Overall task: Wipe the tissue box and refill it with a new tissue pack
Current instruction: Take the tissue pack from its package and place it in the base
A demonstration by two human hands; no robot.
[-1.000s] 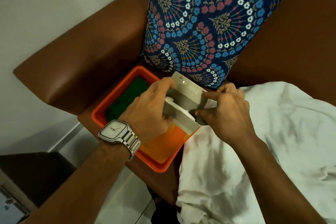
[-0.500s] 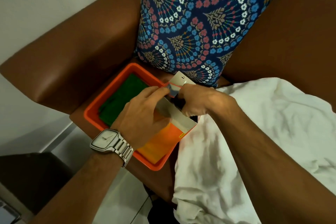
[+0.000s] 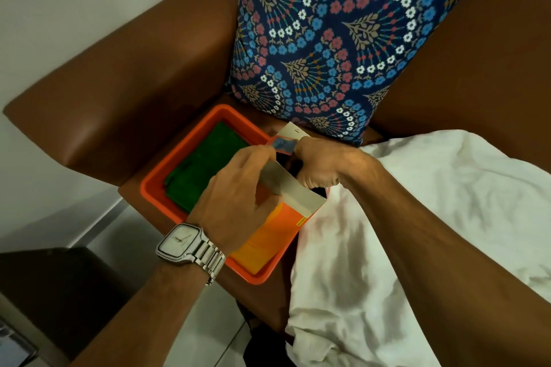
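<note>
The tissue box (image 3: pixel 293 197) is an orange carton with grey inner flaps. It is held tilted above the orange tray (image 3: pixel 155 185), its open end facing up. My left hand (image 3: pixel 235 191), with a steel watch on the wrist, grips the near flap and side of the box. My right hand (image 3: pixel 322 164) is pushed into the opening, its fingers hidden inside. A small blue-printed flap (image 3: pixel 281 144) sticks up between the two hands. The tissue pack is out of sight. A folded green cloth (image 3: pixel 202 167) lies in the tray's far half.
The tray rests on a brown leather sofa seat beside the armrest (image 3: pixel 119 92). A blue floral cushion (image 3: pixel 343 39) leans on the backrest just behind the box. A crumpled white sheet (image 3: pixel 417 232) covers the seat to the right. A dark low table (image 3: pixel 44 292) stands on the floor at lower left.
A second ago white tissue showed between the box flaps under both hands. My right hand has since gone down into the opening, and the tissue no longer shows.
</note>
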